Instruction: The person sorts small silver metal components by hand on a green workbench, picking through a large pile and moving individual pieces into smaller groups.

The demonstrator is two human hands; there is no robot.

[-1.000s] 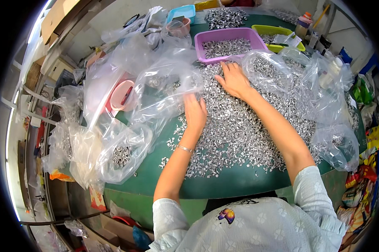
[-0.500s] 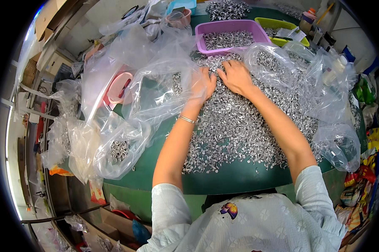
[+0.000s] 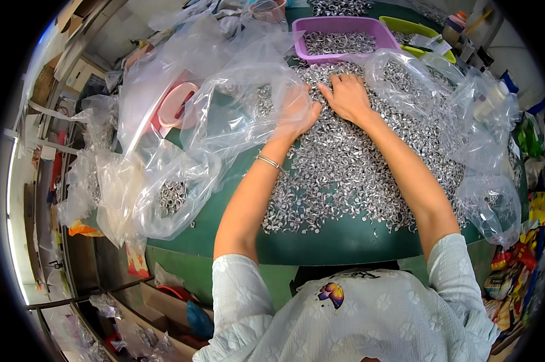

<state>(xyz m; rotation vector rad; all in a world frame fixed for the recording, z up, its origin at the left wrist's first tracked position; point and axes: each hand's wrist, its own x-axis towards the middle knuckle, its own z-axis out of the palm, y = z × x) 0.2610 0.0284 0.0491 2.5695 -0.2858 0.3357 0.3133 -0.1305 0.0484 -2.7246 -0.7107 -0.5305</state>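
While both hands lie flat on the heap of small metal parts (image 3: pixel 357 163) covering the green surface (image 3: pixel 339 241), the left hand (image 3: pixel 298 111) touches a clear plastic bag (image 3: pixel 236 102); the right hand (image 3: pixel 348 96) rests palm-down, fingers spread, holding nothing

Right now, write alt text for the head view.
Two hands, left and right, press side by side into a heap of small silver metal parts on a green table, with clear plastic bags around and a purple tray of parts behind.
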